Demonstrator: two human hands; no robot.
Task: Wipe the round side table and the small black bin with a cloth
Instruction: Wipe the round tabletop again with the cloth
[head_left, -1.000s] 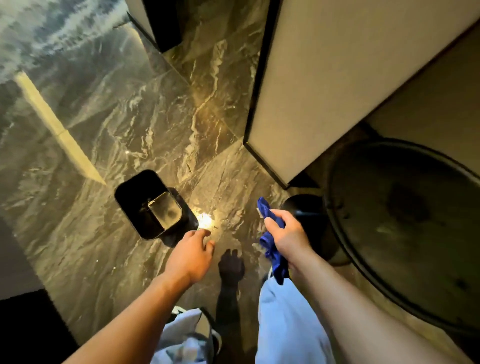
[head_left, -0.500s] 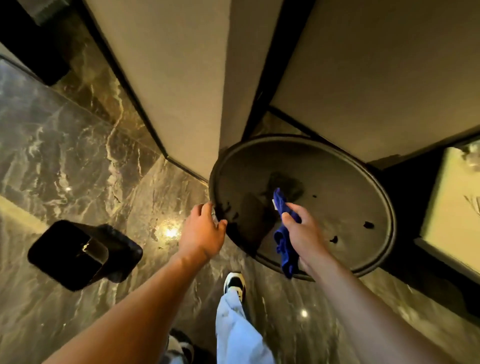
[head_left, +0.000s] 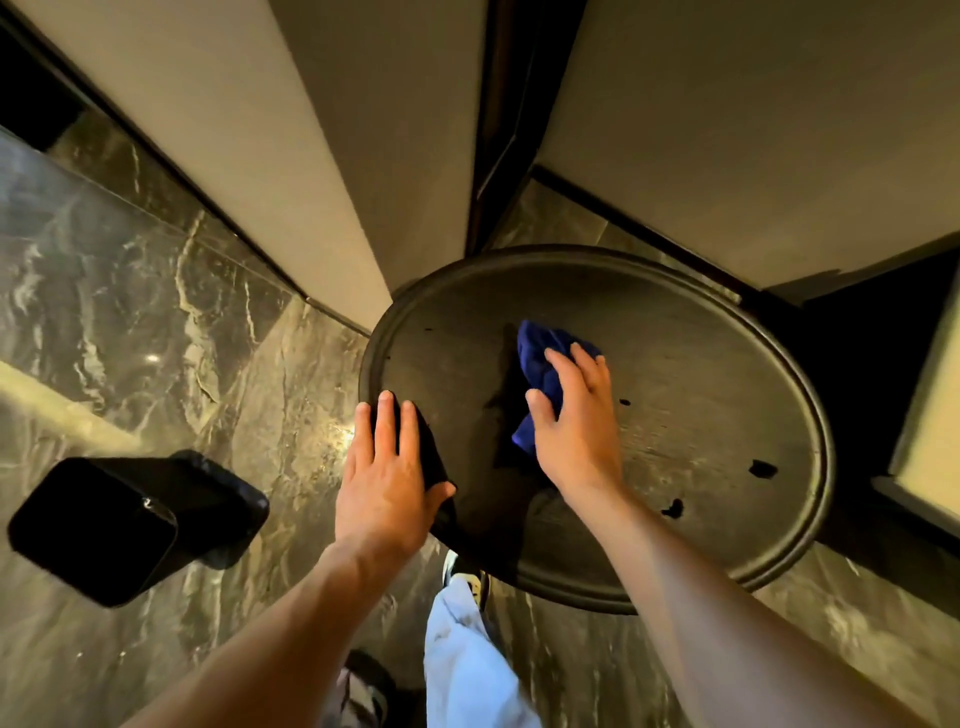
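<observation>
The right hand pressed the cloth flat-fingered on the table, left hand spread open steadying its rim; overlapping strokes would probably clean best.

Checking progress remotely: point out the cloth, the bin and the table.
cloth (head_left: 540, 358): head view, bunched top beyond the fingers.
bin (head_left: 93, 530): head view, dark opening.
table (head_left: 701, 374): head view, bare top right of the hand.

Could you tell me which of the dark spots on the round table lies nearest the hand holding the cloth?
The small spot just right of the right hand pressing the blue cloth. The two larger spots sit farther out toward the round table's rim.
</observation>
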